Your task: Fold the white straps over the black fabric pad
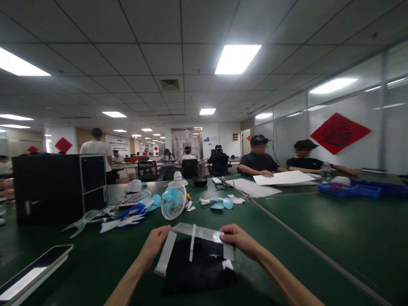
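A grey flat ribbon cable (207, 233) stretches between my two hands, its ends hanging down on either side. My left hand (157, 243) is closed, pinching the cable at its left bend. With thumb and fingers, my right hand (239, 240) grips it near the right bend. A narrow pale bar (192, 243) crosses the cable near the middle. Below lies a flat, glossy black piece (199, 278) on the green table (287, 263); I cannot make out whether it is a bag or a sheet. A small white patch shows on its right side.
Ahead stand a blue-and-white fan (174, 200), loose blue fan blades (221, 203) and blue-white gloves (124, 219). A black computer tower (47, 187) is on the left, with a phone (35, 272) nearer me. Blue trays (349, 190) and two seated people are at right.
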The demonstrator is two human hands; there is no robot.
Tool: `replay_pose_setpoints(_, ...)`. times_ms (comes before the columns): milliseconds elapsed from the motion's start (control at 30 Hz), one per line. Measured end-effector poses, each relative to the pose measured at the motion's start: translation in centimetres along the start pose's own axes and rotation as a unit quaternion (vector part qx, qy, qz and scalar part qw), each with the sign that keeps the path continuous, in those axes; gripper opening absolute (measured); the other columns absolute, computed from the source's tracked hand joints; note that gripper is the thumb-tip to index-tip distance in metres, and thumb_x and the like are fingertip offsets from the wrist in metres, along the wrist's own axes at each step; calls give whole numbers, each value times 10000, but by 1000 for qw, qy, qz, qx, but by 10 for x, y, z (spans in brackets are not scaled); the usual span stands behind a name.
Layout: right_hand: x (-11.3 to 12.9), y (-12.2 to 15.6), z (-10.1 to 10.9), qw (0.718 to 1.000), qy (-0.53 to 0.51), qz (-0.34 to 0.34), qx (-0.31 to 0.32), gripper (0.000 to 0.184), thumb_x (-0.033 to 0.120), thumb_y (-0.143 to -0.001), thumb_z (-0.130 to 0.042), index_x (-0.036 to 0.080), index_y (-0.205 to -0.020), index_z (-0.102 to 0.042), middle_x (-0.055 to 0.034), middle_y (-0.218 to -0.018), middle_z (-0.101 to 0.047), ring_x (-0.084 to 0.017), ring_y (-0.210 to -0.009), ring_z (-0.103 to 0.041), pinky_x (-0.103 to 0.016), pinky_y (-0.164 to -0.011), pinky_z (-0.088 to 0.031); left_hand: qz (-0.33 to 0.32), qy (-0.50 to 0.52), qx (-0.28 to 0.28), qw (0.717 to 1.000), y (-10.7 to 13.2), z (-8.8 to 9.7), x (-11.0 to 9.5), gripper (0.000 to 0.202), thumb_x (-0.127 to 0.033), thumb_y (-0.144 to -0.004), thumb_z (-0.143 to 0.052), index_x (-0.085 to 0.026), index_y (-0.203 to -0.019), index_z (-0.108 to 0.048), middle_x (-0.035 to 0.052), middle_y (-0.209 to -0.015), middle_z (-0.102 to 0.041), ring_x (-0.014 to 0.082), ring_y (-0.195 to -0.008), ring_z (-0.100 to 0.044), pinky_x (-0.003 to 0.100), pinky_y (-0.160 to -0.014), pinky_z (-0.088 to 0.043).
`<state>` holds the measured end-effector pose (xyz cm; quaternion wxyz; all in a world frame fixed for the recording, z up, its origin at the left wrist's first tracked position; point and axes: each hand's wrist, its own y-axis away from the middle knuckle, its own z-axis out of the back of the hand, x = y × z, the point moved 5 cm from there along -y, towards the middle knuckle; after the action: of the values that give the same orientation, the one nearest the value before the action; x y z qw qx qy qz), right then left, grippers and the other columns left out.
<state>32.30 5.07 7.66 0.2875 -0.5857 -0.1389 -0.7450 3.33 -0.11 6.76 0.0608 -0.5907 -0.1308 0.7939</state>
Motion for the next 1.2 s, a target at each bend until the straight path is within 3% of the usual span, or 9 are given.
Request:
replay_pose_setpoints(267,9,4,-2,1000,12,2,-7,239,317,-718,-678,131,-868,-692,-3,-763,-633,-126,-691,-513,-232,-623,-355,22,-8,39,999,12,-5,-12,436,-556,-753,-598,-126,-811,-648,-34,-638,-532,79,-536,-425,198,-471,-289)
replay_pose_setpoints(433,-2,14,1,999,13,-22,-25,222,347,-740,-662,131,-788,-677,15,-669,-589,-99,-609,-452,-213,-560,-311,80,37,161,983,25,-17,-11,334,-434,-705,-667,-128,-832,-625,-44,-619,-551,52,-460,-418,183,-420,-285)
replay_pose_setpoints(633,-24,30,-1,997,34,-62,3,121,249,-691,-663,131,-715,-680,19,-616,-574,-86,-566,-448,-201,-538,-312,132,-37,257,957,36,-30,3,251,-364,-656,-663,-127,-729,-621,-26,-504,-569,72,-405,-471,185,-404,-316)
replay_pose_setpoints(867,-39,22,-7,992,107,-59,1,96,186,-666,-623,123,-726,-665,22,-618,-590,-90,-564,-487,-210,-561,-374,160,-137,246,946,33,-33,14,272,-397,-621,-658,-137,-690,-618,-30,-489,-540,94,-432,-474,203,-425,-301)
replay_pose_setpoints(1200,-46,19,-9,975,219,-39,-25,124,178,-705,-593,141,-774,-690,-8,-699,-674,-132,-648,-596,-221,-595,-440,99,-242,233,937,34,-32,-3,238,-358,-663,-604,-145,-729,-687,-10,-681,-605,146,-675,-529,232,-587,-349)
